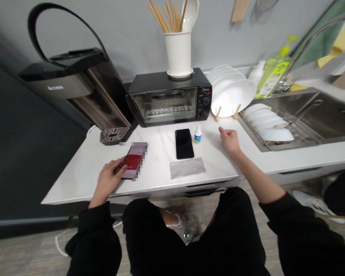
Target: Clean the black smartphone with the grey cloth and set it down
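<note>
A white countertop (74, 180) runs across the view, with a steel sink (327, 115) sunk into its right end. At the back left stands a tall black water dispenser (83, 88), and beside it a small black toaster oven (169, 99) carrying a white utensil holder (178, 53) full of chopsticks. White plates (232, 92) lean in a rack just right of the oven, and more dishes (268, 122) lie in the sink rack.

On the counter in front of the oven lies a black phone (184, 143), screen dark, with a small dropper bottle (198, 135) just beside its upper right corner and a grey cloth (187, 167) near its lower edge.

The left hand (109, 180) rests on the counter's near edge — fingers loosely curled, their tips touching a second phone (133, 163) with a red screen that lies flat. The right hand (230, 140) sits right of the bottle, loosely curled and holding nothing.
</note>
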`<state>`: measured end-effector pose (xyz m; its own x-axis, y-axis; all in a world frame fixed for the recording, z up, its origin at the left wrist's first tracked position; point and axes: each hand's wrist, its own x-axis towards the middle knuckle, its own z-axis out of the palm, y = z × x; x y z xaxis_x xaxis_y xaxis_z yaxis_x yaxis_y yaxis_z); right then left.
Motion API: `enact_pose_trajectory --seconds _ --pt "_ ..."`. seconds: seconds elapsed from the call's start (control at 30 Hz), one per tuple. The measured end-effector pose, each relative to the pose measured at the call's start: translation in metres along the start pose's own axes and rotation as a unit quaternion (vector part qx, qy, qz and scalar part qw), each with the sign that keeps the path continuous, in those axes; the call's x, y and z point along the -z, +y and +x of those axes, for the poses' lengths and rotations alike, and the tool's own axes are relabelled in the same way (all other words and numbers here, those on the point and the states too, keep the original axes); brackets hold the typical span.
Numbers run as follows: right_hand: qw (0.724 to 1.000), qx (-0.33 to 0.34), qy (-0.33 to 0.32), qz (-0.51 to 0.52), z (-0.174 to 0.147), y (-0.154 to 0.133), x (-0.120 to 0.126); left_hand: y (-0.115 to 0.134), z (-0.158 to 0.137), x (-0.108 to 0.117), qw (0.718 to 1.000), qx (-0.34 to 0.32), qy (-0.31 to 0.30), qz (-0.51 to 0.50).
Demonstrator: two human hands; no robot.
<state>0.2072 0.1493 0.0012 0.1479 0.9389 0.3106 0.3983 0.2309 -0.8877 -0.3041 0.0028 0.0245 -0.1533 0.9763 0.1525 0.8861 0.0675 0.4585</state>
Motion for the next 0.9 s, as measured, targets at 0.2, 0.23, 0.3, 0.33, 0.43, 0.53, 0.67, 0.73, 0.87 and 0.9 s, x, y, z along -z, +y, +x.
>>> enact_pose_trajectory --seconds 0.2,0.23,0.3,0.33,0.43,0.53,0.67,0.73,0.87,0.9 --pt "1.000 0.006 -0.008 -0.019 0.000 -0.009 0.000 0.003 0.000 0.001 1.000 -0.004 -0.004 0.002" --pt "1.000 0.006 -0.009 -0.022 0.001 -0.009 0.000 0.003 0.000 0.001 1.000 -0.003 -0.003 0.004" --pt "1.000 0.008 -0.012 -0.028 0.001 -0.009 0.000 0.003 0.000 0.001 1.000 0.002 -0.002 0.007" --pt "0.999 0.008 -0.014 -0.030 0.001 -0.009 0.000 0.003 0.000 0.001 1.000 0.005 -0.001 0.007" --pt "0.999 0.011 -0.017 -0.036 0.001 -0.011 0.000 0.002 0.000 0.001 1.000 0.009 -0.003 0.004" --pt "0.999 0.013 -0.018 -0.039 0.001 -0.012 0.000 0.001 0.000 0.001 1.000 0.010 -0.005 0.003" --pt "0.999 0.016 -0.019 -0.042 0.000 -0.013 -0.001 0.003 -0.001 0.002 1.000 0.009 -0.002 0.002" --pt "0.999 0.017 -0.020 -0.043 0.000 -0.014 -0.001 0.004 -0.001 0.002 1.000 0.009 -0.003 0.002" --pt "0.999 0.018 -0.021 -0.045 0.000 -0.014 -0.001 0.004 -0.002 0.003 1.000 0.009 -0.007 -0.003" --pt "0.999 0.018 -0.021 -0.046 0.000 -0.014 -0.001 0.004 -0.002 0.003 1.000 0.009 -0.007 -0.003"
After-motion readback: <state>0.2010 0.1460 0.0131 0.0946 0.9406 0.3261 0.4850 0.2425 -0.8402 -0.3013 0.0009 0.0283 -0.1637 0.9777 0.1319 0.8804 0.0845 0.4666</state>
